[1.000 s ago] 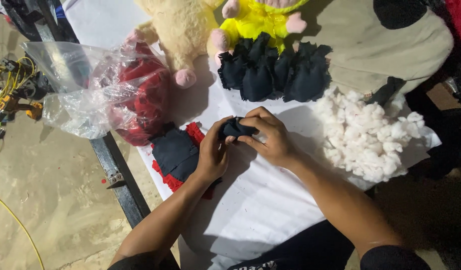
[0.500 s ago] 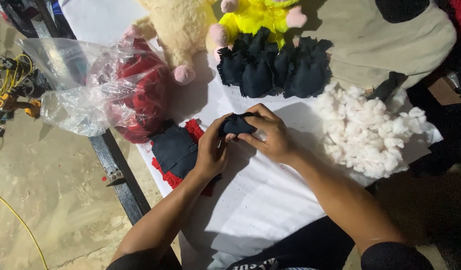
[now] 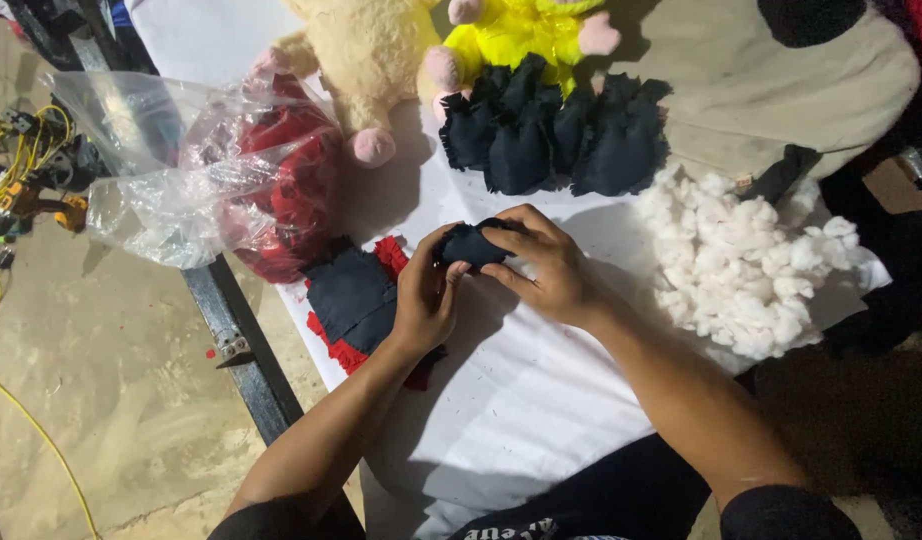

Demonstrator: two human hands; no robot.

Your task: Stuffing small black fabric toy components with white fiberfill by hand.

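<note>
Both my hands grip one small dark navy fabric pouch [image 3: 473,243] over the white table cover [image 3: 521,400]. My left hand [image 3: 424,297] pinches its left end. My right hand [image 3: 541,262] wraps over its right side from above. Under my left wrist lies a flat stack of dark navy and red fabric pieces [image 3: 353,295]. Just beyond my hands sits a cluster of several stuffed dark navy pouches [image 3: 556,135]. A heap of white stuffing [image 3: 756,270] lies to the right of my right hand.
A clear plastic bag with red fabric inside [image 3: 231,190] lies at the table's left edge. A beige plush toy [image 3: 366,50] and a yellow plush toy [image 3: 521,35] lie at the far side, beside a large beige fabric piece [image 3: 781,80]. Yellow cables [image 3: 11,170] trail across the floor.
My hands and the pouch stay at about the same spot; the fingers have shifted slightly on the pouch. The view has moved a little.
</note>
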